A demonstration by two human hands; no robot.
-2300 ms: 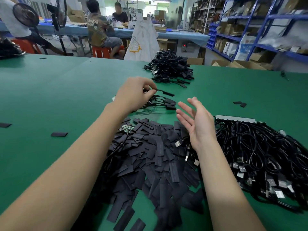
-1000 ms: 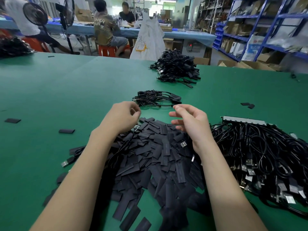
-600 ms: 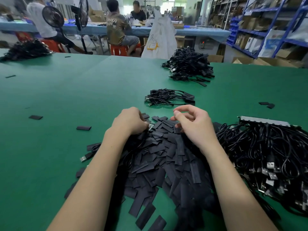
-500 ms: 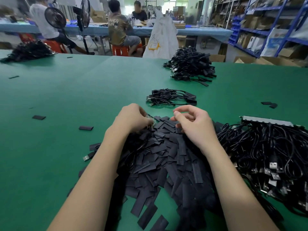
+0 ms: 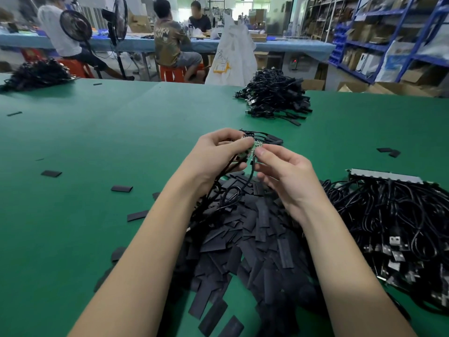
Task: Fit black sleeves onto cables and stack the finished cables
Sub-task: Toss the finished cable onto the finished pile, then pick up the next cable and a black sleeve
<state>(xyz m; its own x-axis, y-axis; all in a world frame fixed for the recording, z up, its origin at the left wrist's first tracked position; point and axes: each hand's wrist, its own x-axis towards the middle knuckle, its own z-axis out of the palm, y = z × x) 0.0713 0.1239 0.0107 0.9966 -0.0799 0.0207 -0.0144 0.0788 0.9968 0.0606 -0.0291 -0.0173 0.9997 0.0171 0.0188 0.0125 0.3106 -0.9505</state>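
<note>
Nearest the camera, a heap of flat black sleeves (image 5: 247, 242) is lying on the green counter (image 5: 80, 215), spreading forward between the two forearms, with single stray sleeves (image 5: 122, 189) scattered to the left. To the right, touching the heap's edge, a tangled mass of unfinished cables (image 5: 398, 222) is resting with silver plugs showing along its near side.

Half a second ago both hands were down on the far edge of the sleeve heap; now they are raised above it and drawn together, and a cable has come up with them.

The left hand (image 5: 218, 154) is curling its grip around a small green circuit board (image 5: 252, 149) at the cable's end, thumb and forefinger closed on it. The black cable (image 5: 230, 195) is hanging down from this hand in a loop onto the heap. The right hand (image 5: 284, 173) is meeting it from the other side, thumb and forefinger tips pinching at the board's right edge, the other fingers loosely curled beneath; whether a sleeve is between those fingertips is too small to tell.

Just behind the hands, a small stack of finished cables (image 5: 264, 137) is lying on the counter, partly hidden by the fingers. Farther back and to the right, a larger pile of cables (image 5: 274, 96) is sitting near the counter's far edge. Beyond it, people are sitting at a blue bench with fans (image 5: 119, 23) beside them, and shelving (image 5: 388, 32) is lining the right wall.
</note>
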